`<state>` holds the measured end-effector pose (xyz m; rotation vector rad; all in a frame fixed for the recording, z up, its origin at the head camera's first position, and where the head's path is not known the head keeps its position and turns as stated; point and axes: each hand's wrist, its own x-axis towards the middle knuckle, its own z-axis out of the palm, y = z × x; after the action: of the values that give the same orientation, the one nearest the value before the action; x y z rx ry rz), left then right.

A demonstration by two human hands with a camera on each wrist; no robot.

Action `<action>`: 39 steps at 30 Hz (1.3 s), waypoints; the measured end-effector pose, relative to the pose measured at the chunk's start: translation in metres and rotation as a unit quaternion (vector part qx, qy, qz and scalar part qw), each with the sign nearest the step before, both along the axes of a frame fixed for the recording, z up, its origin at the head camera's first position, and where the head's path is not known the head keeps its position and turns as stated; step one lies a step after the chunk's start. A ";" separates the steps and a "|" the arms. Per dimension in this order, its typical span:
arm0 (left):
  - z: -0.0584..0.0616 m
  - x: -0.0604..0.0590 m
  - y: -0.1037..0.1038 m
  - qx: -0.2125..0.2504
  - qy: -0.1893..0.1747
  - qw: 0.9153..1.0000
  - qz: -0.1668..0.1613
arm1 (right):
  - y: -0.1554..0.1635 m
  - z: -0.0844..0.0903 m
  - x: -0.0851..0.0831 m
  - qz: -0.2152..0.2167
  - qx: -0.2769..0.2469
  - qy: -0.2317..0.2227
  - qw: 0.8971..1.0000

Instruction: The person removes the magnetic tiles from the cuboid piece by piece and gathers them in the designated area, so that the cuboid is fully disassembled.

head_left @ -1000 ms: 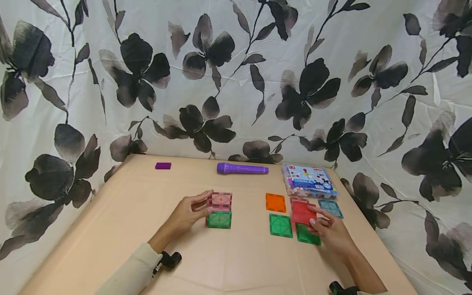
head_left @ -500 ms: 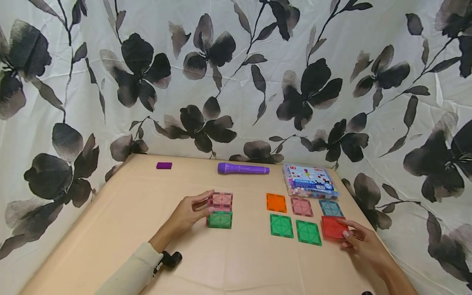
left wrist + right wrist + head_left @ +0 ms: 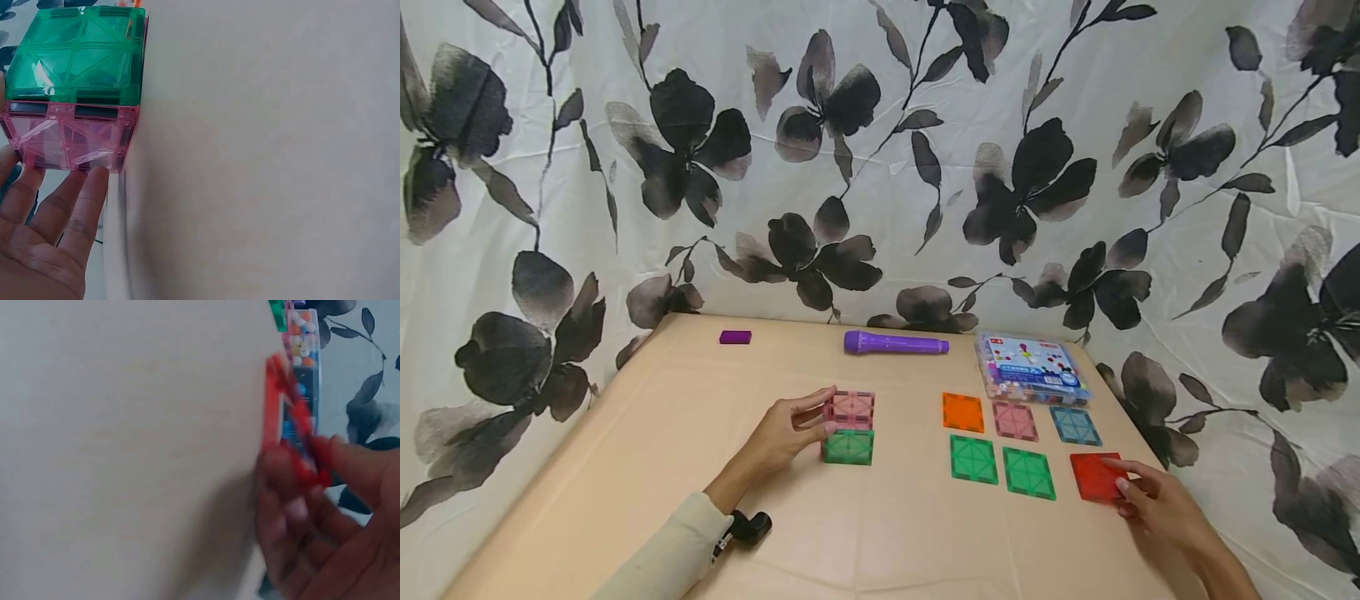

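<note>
Head view looks down across the whole surface (image 3: 880, 533); wrist views sit close, sharing its pink tile (image 3: 69, 134) and red tile (image 3: 281, 406).

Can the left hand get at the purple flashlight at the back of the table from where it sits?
Probably yes: the left hand rests against the pink-and-green magnetic tile structure, and only bare table lies between it and the purple plastic flashlight.

Right wrist view blurred — red tile (image 3: 287, 406), fingers (image 3: 294, 487).
</note>
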<state>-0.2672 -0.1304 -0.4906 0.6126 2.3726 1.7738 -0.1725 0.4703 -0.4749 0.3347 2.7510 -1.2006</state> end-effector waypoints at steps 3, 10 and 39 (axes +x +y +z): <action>0.000 0.001 0.000 0.000 0.000 1.000 0.000 | -0.001 0.008 0.001 0.023 0.111 0.023 0.993; 0.000 0.002 0.000 -0.002 -0.001 1.000 -0.001 | -0.031 0.026 0.000 0.035 0.227 0.057 0.972; 0.006 -0.007 0.004 0.013 0.023 1.000 -0.014 | -0.304 0.038 -0.048 0.289 -0.019 0.181 0.940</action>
<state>-0.2746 -0.1265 -0.4843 0.6931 2.3620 1.8022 -0.2208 0.1666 -0.4373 -0.7240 2.7803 -1.2264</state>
